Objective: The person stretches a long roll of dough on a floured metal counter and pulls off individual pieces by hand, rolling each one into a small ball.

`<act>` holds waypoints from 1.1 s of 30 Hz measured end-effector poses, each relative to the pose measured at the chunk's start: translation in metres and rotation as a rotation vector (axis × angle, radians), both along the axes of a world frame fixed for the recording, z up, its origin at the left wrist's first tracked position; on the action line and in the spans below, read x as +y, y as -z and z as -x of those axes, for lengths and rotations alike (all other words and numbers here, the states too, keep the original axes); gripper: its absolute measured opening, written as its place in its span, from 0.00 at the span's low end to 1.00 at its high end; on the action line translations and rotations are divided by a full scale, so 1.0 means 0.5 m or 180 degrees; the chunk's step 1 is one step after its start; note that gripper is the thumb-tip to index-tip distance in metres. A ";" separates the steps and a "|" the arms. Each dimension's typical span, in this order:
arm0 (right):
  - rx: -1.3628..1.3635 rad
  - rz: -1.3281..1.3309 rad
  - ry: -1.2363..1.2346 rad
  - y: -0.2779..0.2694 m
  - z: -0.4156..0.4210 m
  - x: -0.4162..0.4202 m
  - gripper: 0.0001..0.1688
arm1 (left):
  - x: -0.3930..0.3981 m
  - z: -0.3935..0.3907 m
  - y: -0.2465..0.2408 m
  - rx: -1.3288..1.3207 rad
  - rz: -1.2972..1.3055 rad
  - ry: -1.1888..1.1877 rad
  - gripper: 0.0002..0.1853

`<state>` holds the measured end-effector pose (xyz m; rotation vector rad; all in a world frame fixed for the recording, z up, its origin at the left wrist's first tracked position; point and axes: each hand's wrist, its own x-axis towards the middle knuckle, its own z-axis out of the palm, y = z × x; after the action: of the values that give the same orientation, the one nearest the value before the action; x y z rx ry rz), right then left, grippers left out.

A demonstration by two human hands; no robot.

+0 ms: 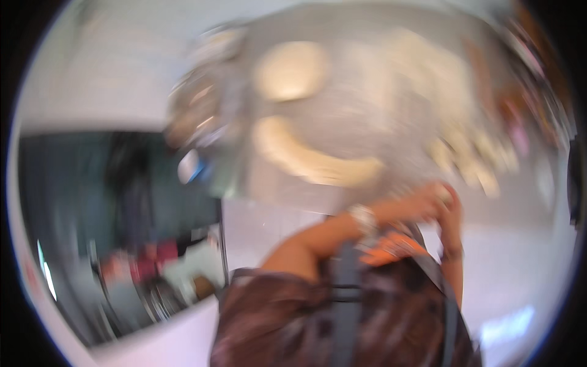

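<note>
My left hand [424, 204] and my right hand [453, 206] meet in front of me at the near edge of a grey work surface [362, 114]. Between their fingers shows a small pale piece [445, 194] that looks like dough; blur hides the exact grip. Ahead and to the left, a long curved roll of pale dough [316, 158] lies on the surface. Beyond it sits a rounded slab of dough [291, 69]. Just past my hands, several short dough pieces [477, 156] are scattered at the right.
A broad pale area [426, 69], perhaps dough or flour, covers the far right of the surface. Blurred shiny containers [197, 101] line its left side, near a blue and white object [190, 167]. Reddish items [513, 114] stand along the right edge.
</note>
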<state>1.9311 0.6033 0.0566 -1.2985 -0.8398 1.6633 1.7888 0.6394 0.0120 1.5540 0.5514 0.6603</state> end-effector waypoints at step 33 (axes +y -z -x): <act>-0.2079 -0.1621 -0.4063 0.061 0.192 0.180 0.21 | -0.088 0.312 0.066 0.4046 -0.2579 -0.2451 0.08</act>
<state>1.8349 0.6934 0.0263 -0.9163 -2.6790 1.6124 1.6327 0.5952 -0.0208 2.4689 2.0972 0.3616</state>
